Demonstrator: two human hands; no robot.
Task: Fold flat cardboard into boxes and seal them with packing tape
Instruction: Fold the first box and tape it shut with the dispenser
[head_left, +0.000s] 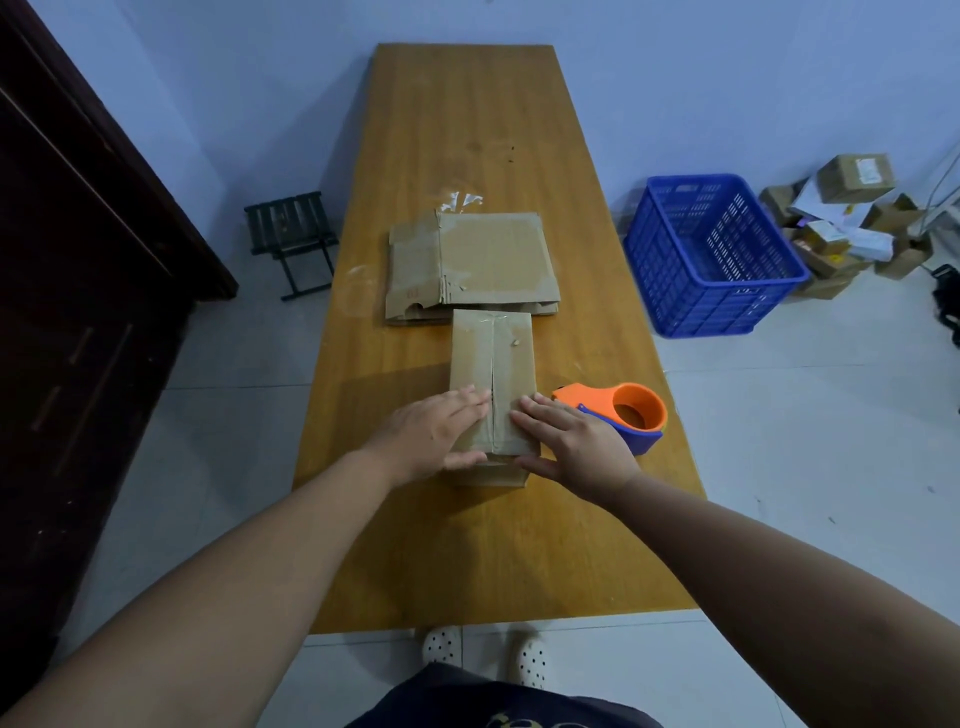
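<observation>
A small folded cardboard box (493, 358) stands on the wooden table (467, 130), its two top flaps meeting in a lengthwise seam. My left hand (436, 434) lies flat on the left flap with straight fingers. My right hand (569, 441) lies flat on the right flap, its thumb against the near edge. An orange and blue tape dispenser (631, 415) rests on the table just right of the box, behind my right hand. A stack of flat cardboard (470, 262) lies beyond the box.
A blue plastic crate (711, 254) sits on the floor right of the table, with a heap of small parcels (852, 218) behind it. A dark folding stool (293, 239) stands left of the table, and a dark wooden cabinet (78, 260) fills the left side.
</observation>
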